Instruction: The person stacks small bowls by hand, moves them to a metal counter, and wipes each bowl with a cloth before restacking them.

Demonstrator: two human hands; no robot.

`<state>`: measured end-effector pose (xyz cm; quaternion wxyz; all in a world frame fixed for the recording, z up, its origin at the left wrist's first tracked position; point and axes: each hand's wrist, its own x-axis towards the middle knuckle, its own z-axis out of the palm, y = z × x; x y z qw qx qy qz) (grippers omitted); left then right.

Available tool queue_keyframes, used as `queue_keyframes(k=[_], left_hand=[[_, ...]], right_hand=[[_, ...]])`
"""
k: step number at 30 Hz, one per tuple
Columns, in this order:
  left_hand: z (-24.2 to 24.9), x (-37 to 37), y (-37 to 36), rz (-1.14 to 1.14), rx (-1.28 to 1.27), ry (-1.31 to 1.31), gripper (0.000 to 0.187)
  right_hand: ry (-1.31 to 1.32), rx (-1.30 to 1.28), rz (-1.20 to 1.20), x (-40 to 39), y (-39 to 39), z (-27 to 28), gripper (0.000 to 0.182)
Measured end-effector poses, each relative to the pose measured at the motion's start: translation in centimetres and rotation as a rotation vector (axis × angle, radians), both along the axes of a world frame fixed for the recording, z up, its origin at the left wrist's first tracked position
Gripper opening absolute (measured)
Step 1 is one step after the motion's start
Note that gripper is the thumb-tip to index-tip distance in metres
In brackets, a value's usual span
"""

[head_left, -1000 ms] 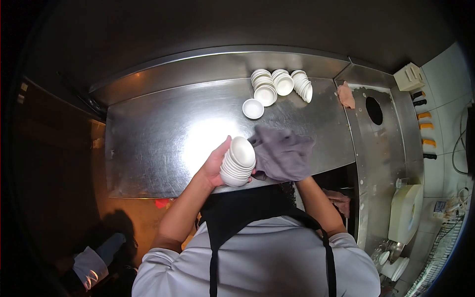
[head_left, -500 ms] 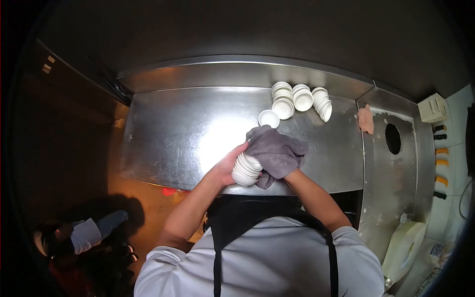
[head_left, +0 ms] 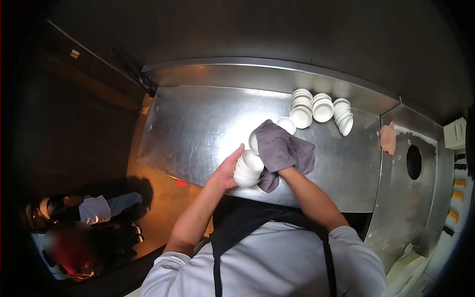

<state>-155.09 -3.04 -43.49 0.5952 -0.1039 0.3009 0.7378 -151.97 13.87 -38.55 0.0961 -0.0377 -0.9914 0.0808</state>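
Observation:
My left hand point(head_left: 229, 171) is closed around a nested stack of small white bowls point(head_left: 249, 169), held tilted over the front part of the steel counter point(head_left: 198, 138). A grey cloth point(head_left: 286, 151) drapes over my right hand and hides its fingers; only the wrist shows below it. At the cloth's left edge, just above the stack, part of a single white bowl point(head_left: 253, 141) shows against the cloth. Beyond the cloth, another white bowl point(head_left: 287, 125) sits on the counter, partly covered from view.
Leaning stacks of white bowls point(head_left: 301, 117) stand near the counter's back ledge. To the right are a pink cloth point(head_left: 388, 138), a steel surface with a dark round hole point(head_left: 413, 162), and knives with yellow and black handles point(head_left: 457, 196) along the wall. People point(head_left: 94, 210) are at lower left.
The view has shifted, so the counter and bowl stacks appear farther right. The cloth-covered right hand has moved up from the held stack, and a single bowl now shows at the cloth's edge.

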Motion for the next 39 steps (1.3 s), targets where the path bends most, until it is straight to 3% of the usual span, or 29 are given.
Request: queue_keyframes(k=[3, 4, 5, 8, 9, 12, 15, 19, 22, 23, 24, 26, 27, 30, 31, 34, 35, 38, 39], left_hand=[[-1.8, -0.2, -1.4, 0.047, 0.12, 0.066, 0.074], [-2.0, -0.4, -2.2, 0.033, 0.187, 0.073, 0.075], [-1.9, -1.4, -3.5, 0.056, 0.218, 0.078, 0.076], [-1.6, -2.6, -5.6, 0.12, 0.243, 0.041, 0.076], [-1.6, -3.1, -6.3, 0.128, 0.293, 0.018, 0.071], [-0.8, -4.4, -7.5, 0.14, 0.334, -0.023, 0.066], [-2.8, -6.3, -8.5, 0.091, 0.335, 0.019, 0.062], [-2.7, -7.5, -9.2, 0.103, 0.228, 0.023, 0.06], [-2.2, -8.3, -9.4, 0.118, 0.292, 0.015, 0.058], [-2.3, -8.5, -9.5, 0.121, 0.28, 0.016, 0.057], [-2.4, -8.7, -9.4, 0.124, 0.267, 0.014, 0.056], [-3.2, -9.2, -8.9, 0.101, 0.238, 0.011, 0.055], [-4.1, -9.6, -8.3, 0.077, 0.219, 0.01, 0.054], [-5.5, -10.4, -5.9, -0.045, 0.249, -0.05, 0.049], [-4.0, -9.9, -4.8, -0.041, 0.217, -0.028, 0.049], [-1.7, -9.4, -3.1, -0.092, 0.203, -0.01, 0.049], [-1.6, -9.3, -2.9, -0.115, 0.21, -0.013, 0.049], [-1.7, -8.9, -2.8, -0.129, 0.262, -0.053, 0.047], [-1.7, -8.8, -2.9, -0.143, 0.277, -0.028, 0.045]], right_hand=[[0.147, -0.171, 0.016, -1.4, 0.9, -4.4, 0.011], [0.183, -0.207, 0.036, -1.6, 0.7, -3.8, 0.011], [0.009, -0.064, 0.077, -0.7, 0.4, -0.8, 0.01], [0.286, -0.214, 0.19, -1.4, -0.3, -3.5, 0.013], [0.226, 0.051, 0.052, -2.2, -1.2, -3.8, 0.014], [0.059, 0.03, -0.052, -3.4, -2.3, -5.6, 0.017], [-0.126, -0.107, -0.082, -4.9, -3.1, -3.3, 0.02], [-0.407, -0.053, 0.046, -8.1, -2.4, -4.9, 0.02], [0.002, -0.325, -0.384, -8.7, -2.6, -8.9, 0.02], [0.145, -0.254, -0.275, -8.1, -2.6, -9.6, 0.021], [0.102, -0.4, -0.307, -7.4, -2.9, -10.5, 0.02], [0.014, -0.692, -0.37, -5.6, -4.6, -7.2, 0.019], [0.034, 0.176, -0.05, -4.8, -4.4, -6.8, 0.018], [-0.057, -0.112, 0.17, -5.0, -7.6, 0.0, 0.017], [0.17, -0.08, 0.294, -5.4, -6.7, -7.2, 0.019], [0.023, 0.237, 0.217, -5.1, -6.0, -4.8, 0.019], [0.15, 0.014, 0.24, -4.8, -5.2, -4.9, 0.018], [0.373, -0.437, -0.135, -3.4, -5.4, -5.4, 0.017], [0.268, -0.327, -0.182, -3.7, -4.6, -7.1, 0.019]])
